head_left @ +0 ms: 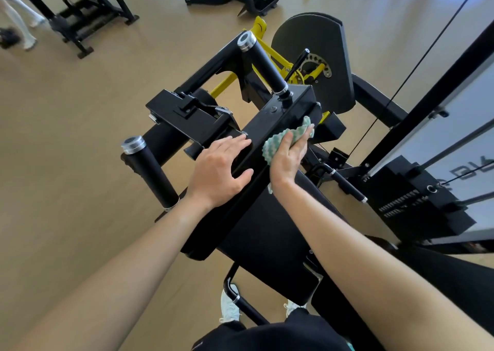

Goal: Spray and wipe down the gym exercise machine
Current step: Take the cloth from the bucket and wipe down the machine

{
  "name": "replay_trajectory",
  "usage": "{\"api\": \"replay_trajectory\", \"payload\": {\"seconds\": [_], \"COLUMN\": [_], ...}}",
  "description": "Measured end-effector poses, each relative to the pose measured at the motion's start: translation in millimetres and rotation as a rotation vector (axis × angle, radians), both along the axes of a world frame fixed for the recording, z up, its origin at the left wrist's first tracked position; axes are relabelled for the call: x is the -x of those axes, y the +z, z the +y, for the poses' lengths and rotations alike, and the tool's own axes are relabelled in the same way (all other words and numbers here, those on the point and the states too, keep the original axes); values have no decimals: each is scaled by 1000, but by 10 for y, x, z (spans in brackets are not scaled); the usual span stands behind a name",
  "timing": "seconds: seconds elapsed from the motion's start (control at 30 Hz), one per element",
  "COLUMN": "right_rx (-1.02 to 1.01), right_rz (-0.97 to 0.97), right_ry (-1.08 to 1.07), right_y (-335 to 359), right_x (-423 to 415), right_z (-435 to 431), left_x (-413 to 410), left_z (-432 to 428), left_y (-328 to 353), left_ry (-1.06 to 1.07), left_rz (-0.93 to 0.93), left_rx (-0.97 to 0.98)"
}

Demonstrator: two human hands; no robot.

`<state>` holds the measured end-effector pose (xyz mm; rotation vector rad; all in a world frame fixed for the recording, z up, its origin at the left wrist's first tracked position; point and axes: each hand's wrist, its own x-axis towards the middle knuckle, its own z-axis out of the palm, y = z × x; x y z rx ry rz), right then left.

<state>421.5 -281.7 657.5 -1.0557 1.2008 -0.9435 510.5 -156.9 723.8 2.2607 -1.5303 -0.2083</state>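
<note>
My left grip lies flat and open on the machine beam, I think to steady it, while my right grip, fingers straight, presses the green cloth against it.

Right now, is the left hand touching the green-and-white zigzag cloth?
Apart. Head view: left hand flat on the glossy black beam, bare beam showing between it and the green-and-white cloth under the right hand.

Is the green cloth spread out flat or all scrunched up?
Scrunched up. The cloth bunches in wavy folds under the right hand, pressed against the machine.
</note>
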Motion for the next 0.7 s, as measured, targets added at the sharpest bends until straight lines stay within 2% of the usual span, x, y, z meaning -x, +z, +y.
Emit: {"api": "replay_trajectory", "payload": {"seconds": [0.3, 0.5, 0.7], "right_rx": [-43, -79, -90], "right_rz": [-20, 2, 198], "right_ry": [192, 100, 19], "right_y": [-19, 117, 226], "right_x": [146, 59, 11], "right_z": [953, 347, -464], "left_x": [-11, -9, -13], "left_z": [10, 15, 22], "left_y": [-3, 2, 8], "left_ry": [-4, 15, 35], "left_rz": [29, 92, 140], "left_rx": [16, 39, 44]}}
